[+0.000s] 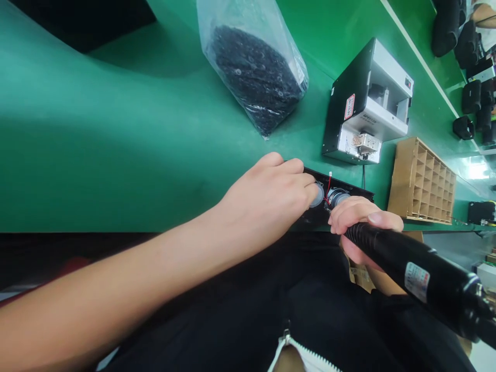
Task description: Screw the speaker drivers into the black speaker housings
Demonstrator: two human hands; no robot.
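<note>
In my right hand is a black electric screwdriver, its fingers wrapped round the ribbed front grip. The tool slants down toward a long black speaker panel at the table's front edge; the hand hides part of its tip. On the panel sit a round speaker driver beside the screwdriver and a grey round part by my left fingers. Between them a red wire rises to a small white connector. My left hand is closed over the panel's left part, fingertips mostly hidden.
A clear plastic bag of small black parts lies behind my left hand. Right of it stands a silver-and-black machine. Further right is a divided cardboard box. A dark object occupies the far left corner; black items line the far right.
</note>
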